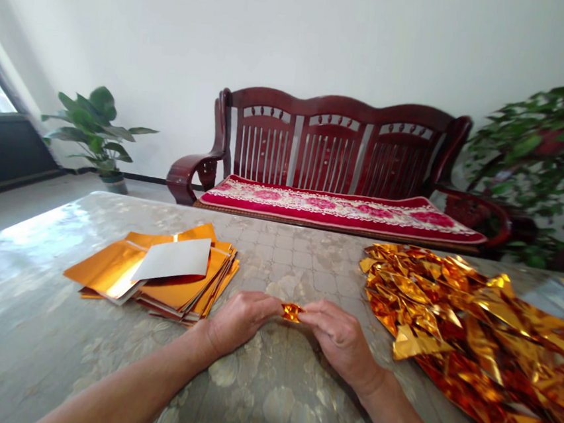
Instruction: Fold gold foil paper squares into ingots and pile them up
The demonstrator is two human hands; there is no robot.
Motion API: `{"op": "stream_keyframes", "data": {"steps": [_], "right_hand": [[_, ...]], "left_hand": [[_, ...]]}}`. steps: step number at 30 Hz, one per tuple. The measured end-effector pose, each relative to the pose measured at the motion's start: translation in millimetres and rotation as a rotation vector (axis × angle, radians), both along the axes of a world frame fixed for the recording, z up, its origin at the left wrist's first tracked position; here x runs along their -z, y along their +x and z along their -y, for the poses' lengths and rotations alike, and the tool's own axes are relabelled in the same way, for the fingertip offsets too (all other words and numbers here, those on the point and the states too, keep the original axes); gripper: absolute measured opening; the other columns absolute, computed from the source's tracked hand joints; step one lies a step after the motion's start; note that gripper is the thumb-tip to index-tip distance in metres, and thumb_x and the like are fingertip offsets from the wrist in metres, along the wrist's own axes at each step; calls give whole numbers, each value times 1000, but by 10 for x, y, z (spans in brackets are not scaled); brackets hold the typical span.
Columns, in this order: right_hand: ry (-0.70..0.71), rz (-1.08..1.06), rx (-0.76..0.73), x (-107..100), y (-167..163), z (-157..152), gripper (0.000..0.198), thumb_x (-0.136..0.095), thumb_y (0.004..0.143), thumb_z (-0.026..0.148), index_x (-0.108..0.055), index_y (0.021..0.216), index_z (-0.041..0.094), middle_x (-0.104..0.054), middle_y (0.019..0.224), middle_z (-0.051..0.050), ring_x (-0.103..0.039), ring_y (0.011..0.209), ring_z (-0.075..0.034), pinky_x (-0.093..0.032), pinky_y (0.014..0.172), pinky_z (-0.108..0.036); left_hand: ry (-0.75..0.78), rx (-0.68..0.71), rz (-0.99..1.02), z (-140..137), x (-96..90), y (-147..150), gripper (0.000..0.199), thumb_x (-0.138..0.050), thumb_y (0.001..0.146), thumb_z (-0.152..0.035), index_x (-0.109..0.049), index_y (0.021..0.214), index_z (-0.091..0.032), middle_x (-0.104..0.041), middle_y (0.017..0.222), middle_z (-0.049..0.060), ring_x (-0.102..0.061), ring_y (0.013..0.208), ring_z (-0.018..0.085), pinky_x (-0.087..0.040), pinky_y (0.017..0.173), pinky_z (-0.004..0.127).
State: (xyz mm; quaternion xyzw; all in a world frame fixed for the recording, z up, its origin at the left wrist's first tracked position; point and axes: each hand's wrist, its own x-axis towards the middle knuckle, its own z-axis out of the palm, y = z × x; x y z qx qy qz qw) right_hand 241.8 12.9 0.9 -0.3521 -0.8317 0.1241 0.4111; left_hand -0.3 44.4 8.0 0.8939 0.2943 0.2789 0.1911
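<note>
On the near middle of the scene, above the table [269, 396], the left hand [245, 316] and right hand [337, 336] pinch 2 opposite ends of a small gold foil piece [291, 312]; light, even pressure should keep its creases crisp, since twisting could tear it; the crumpled foil heap [470, 329] lies right; the flat sheet stack [169, 294] lies left, near the left wrist, best left unbumped; a wooden bench [328, 156] stands far.
</note>
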Motion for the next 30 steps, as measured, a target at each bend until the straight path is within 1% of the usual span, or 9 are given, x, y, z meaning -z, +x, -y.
{"op": "stream_keyframes", "data": {"steps": [7, 12, 18, 25, 30], "right_hand": [[23, -10, -5, -18, -13, 18, 27, -52, 95, 14, -74, 105, 27, -74, 99, -4, -69, 90, -15, -57, 80, -28], [43, -20, -17, -13, -32, 16, 27, -52, 94, 12, -73, 103, 25, -73, 98, -5, -69, 89, -15, -57, 78, -27], [68, -65, -31, -15, -64, 14, 25, -55, 92, 9, -73, 102, 24, -73, 96, -4, -69, 88, -14, -56, 78, -24], [84, -90, 13, -42, -109, 46, 23, -57, 92, 9, -73, 99, 24, -73, 94, -3, -69, 85, -13, -56, 76, -22], [101, -127, 21, -24, -147, 53, 24, -58, 90, 7, -74, 99, 23, -73, 93, -3, -69, 85, -12, -56, 76, -21]], "left_hand": [[43, 6, -23, 4, -5, -11, 24, -47, 96, -13, -67, 104, -23, -75, 99, 3, -71, 88, 15, -51, 78, 21], [32, 22, 10, 5, 8, -5, 25, -47, 97, -12, -67, 106, -23, -75, 102, 2, -70, 91, 14, -51, 80, 21], [2, 30, 63, 28, 30, 15, 20, -50, 98, -15, -68, 103, -22, -75, 98, 2, -70, 89, 13, -51, 80, 19], [13, -37, 133, 74, 44, 68, 18, -51, 97, -18, -69, 98, -21, -73, 86, 1, -70, 83, 13, -52, 79, 20], [11, -63, 180, 90, 68, 98, 19, -52, 97, -17, -69, 99, -22, -74, 89, 0, -69, 81, 11, -51, 76, 18]]}}
